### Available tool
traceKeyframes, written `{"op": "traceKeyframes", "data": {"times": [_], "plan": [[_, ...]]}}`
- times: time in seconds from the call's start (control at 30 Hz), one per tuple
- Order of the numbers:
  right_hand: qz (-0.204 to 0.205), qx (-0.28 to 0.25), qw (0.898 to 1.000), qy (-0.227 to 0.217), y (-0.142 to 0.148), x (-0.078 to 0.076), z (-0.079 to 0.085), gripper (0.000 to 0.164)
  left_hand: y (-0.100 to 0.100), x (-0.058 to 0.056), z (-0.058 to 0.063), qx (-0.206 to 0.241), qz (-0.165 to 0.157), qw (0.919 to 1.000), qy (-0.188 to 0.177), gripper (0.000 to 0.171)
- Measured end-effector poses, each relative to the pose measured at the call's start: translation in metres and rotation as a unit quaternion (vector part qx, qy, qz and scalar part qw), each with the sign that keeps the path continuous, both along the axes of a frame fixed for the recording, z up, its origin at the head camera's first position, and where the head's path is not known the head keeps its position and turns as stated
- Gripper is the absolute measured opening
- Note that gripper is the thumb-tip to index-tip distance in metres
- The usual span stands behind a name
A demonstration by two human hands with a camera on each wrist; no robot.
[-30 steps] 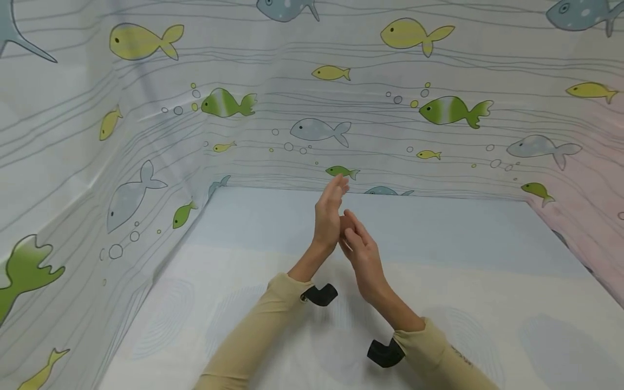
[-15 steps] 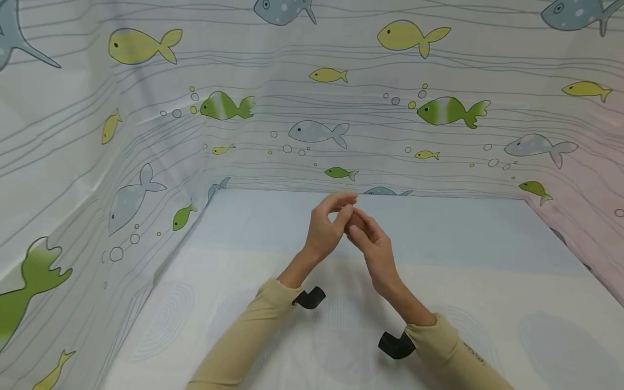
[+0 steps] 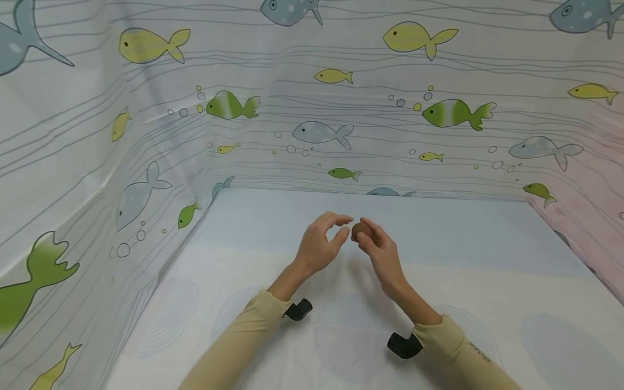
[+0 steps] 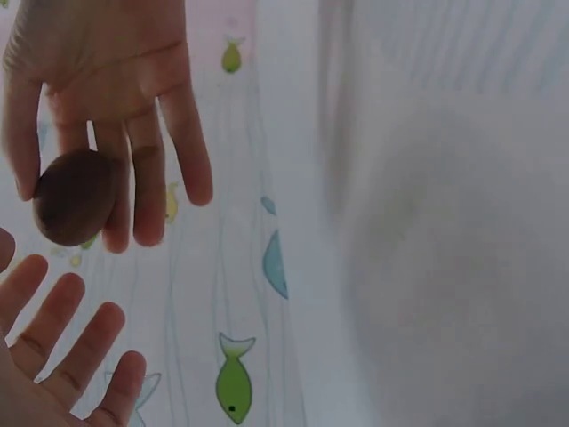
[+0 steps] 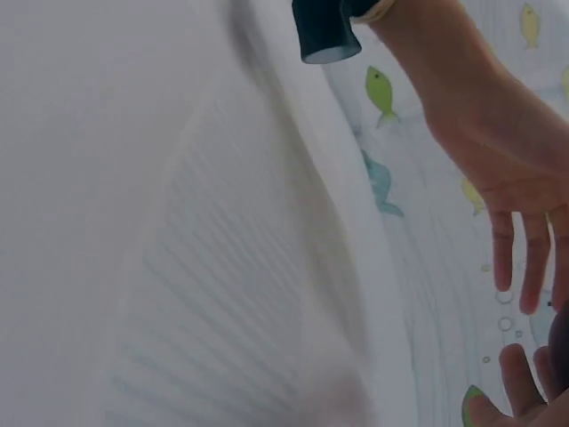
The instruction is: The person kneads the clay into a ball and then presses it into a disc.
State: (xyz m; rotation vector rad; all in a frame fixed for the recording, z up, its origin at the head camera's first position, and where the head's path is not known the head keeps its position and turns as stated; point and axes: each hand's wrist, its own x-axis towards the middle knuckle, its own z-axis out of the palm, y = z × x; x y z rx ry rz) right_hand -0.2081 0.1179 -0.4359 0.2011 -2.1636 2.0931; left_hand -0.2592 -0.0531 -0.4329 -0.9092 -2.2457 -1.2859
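A smooth brown egg-shaped ball (image 3: pixel 362 232) is held up over the table in the head view. My right hand (image 3: pixel 387 262) pinches it between thumb and fingertips. Just to its left, my left hand (image 3: pixel 317 246) holds nothing, its fingers slightly bent and parted from the thumb, with a narrow gap to the ball. In the left wrist view the brown ball (image 4: pixel 76 197) sits at the right hand's thumb and fingers, above the spread fingers of my left hand (image 4: pixel 67 356). The right wrist view catches only an edge of the ball (image 5: pixel 560 347).
A white and pale blue cloth covers the table (image 3: pixel 341 346). Fish-printed curtain (image 3: pixel 312 97) hangs at the back and sides, turning pink at the right. Black wrist cameras (image 3: pixel 405 345) stick out from both beige sleeves (image 3: pixel 234 346).
The hands were pressed nearly palm to palm around the ball. They have drawn apart and lowered, the left moving left, while the ball stays in the right hand's fingers.
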Motion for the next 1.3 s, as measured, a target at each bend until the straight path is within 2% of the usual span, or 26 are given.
{"op": "traceKeyframes", "data": {"times": [0.1,0.23,0.4,0.5,0.8,0.97,1.17,1.3], "plan": [[-0.007,0.044,0.999,-0.019,0.003,0.0,-0.011,0.053,-0.005,0.003,-0.008,-0.018,0.003,0.9995,-0.024,0.029],[-0.02,0.117,0.992,-0.043,0.008,0.001,-0.025,0.055,-0.011,0.005,-0.014,-0.024,0.004,0.9992,-0.032,0.028],[-0.035,0.221,0.973,-0.061,0.014,0.006,-0.039,0.053,-0.017,0.006,-0.02,-0.029,0.013,0.9989,-0.034,0.027],[-0.031,0.263,0.962,-0.063,0.015,0.007,-0.043,0.053,-0.019,0.006,-0.023,-0.026,0.014,0.9989,-0.038,0.027],[0.01,0.335,0.941,-0.039,0.005,0.006,-0.049,0.052,-0.025,0.009,-0.027,-0.02,0.013,0.9989,-0.041,0.027],[0.018,0.359,0.933,-0.026,-0.007,-0.007,-0.048,0.058,-0.03,0.008,-0.025,-0.008,0.017,0.9987,-0.047,0.027],[0.014,0.425,0.904,-0.049,-0.018,-0.023,-0.046,0.07,-0.036,0.006,-0.027,-0.007,0.026,0.9989,-0.039,0.027],[0.014,0.453,0.891,-0.036,-0.024,-0.03,-0.044,0.07,-0.04,0.005,-0.027,-0.006,0.032,0.9988,-0.036,0.026]]}}
